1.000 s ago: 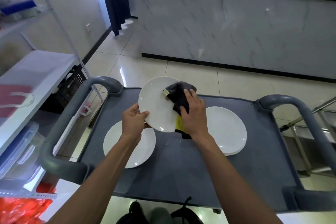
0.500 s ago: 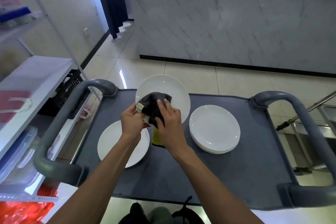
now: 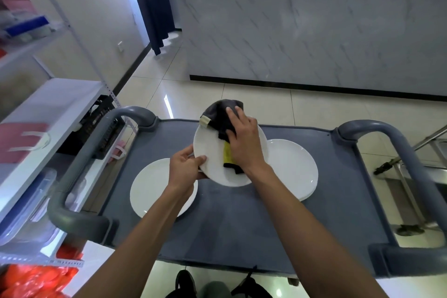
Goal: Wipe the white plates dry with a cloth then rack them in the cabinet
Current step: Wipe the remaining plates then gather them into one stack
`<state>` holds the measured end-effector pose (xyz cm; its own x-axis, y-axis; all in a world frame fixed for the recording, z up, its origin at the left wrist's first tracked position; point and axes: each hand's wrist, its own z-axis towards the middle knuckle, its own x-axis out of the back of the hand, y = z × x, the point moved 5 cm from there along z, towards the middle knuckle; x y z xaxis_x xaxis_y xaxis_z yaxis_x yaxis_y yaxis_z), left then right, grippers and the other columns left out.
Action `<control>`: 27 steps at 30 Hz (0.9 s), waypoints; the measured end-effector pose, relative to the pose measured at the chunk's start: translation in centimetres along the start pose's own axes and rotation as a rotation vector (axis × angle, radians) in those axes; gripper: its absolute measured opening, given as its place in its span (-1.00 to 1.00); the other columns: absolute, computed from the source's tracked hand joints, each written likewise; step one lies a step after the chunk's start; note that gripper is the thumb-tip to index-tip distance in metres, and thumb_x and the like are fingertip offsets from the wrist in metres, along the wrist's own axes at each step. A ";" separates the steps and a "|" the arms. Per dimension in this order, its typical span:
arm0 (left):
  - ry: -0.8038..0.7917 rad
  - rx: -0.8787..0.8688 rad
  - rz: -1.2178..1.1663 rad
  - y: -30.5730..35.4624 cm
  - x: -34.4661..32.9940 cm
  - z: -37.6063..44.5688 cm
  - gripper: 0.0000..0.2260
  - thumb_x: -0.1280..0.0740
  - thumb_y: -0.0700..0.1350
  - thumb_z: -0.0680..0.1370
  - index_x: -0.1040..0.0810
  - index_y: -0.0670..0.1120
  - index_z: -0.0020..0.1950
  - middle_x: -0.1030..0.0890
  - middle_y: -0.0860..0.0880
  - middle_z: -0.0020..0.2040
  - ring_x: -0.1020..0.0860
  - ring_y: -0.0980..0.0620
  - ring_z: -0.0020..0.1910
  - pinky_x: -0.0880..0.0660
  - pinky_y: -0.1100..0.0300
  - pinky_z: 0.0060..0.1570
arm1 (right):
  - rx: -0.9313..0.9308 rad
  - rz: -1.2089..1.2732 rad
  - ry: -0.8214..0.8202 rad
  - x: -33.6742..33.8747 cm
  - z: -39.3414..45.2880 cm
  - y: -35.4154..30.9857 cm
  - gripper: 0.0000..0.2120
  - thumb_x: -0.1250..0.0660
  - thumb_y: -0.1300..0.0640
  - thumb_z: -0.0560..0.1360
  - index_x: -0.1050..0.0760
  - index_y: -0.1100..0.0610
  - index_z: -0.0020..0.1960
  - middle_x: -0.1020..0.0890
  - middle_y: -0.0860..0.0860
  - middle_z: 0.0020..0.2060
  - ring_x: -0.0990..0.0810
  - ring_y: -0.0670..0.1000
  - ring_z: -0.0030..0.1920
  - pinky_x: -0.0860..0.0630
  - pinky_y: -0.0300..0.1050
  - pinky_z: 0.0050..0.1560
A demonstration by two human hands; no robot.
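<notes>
The left hand (image 3: 185, 164) pinches the white plate (image 3: 210, 152) by its near-left rim, tilted above the cart's (image 3: 242, 225) middle. The right hand (image 3: 244, 143) presses the dark cloth (image 3: 221, 116) flat against it. Glazed, stiff and breakable, probably slippery wet, so a rim grip suits best.

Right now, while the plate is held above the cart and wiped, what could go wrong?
The left hand pinches the lifted plate only at its rim while the right hand presses the dark cloth on it; a hard push might tip it loose. It hangs above the right stack of plates, so a drop could chip both.
</notes>
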<state>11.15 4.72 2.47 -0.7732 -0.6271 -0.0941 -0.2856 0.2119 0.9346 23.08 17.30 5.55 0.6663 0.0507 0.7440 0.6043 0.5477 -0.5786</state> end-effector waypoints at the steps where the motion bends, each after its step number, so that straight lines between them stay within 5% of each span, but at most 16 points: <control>1: 0.010 0.000 -0.003 -0.1 0.0 0.0 -0.65 -0.29 -0.40 0.57 -0.61 -0.14 0.29 -0.71 -0.17 0.04 -0.67 -0.11 -0.20 -0.63 0.03 -0.30 | -0.018 -0.007 0.005 0.5 -0.1 0.8 -0.42 -0.31 0.30 0.58 -0.30 0.09 0.57 -0.36 0.14 0.52 -0.36 0.21 0.30 -0.31 0.05 0.40; 14: 0.123 -0.086 -0.062 0.9 -2.0 -1.2 -0.60 -0.26 -0.44 0.57 -0.57 -0.11 0.33 -0.68 -0.05 0.02 -0.63 -0.03 -0.13 -0.65 0.15 -0.31 | -0.146 0.056 -0.051 2.1 -5.6 5.3 -0.42 -0.26 0.28 0.62 -0.23 0.08 0.60 -0.25 0.10 0.57 -0.26 0.20 0.42 -0.19 -0.01 0.47; 27: 0.069 -0.168 -0.013 0.6 -5.2 -2.3 -0.69 -0.25 -0.43 0.57 -0.66 -0.14 0.15 -0.72 -0.13 -0.04 -0.69 -0.12 -0.10 -0.64 0.07 -0.26 | 0.029 0.212 -0.041 3.0 -6.6 0.8 -0.45 -0.24 0.32 0.61 -0.30 0.05 0.56 -0.31 0.08 0.56 -0.33 0.16 0.31 -0.28 -0.06 0.40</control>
<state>16.35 6.39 4.30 -0.7279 -0.6799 -0.0884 -0.1921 0.0784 0.9782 28.41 12.37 5.14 0.7587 0.2005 0.6198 0.4393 0.5451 -0.7141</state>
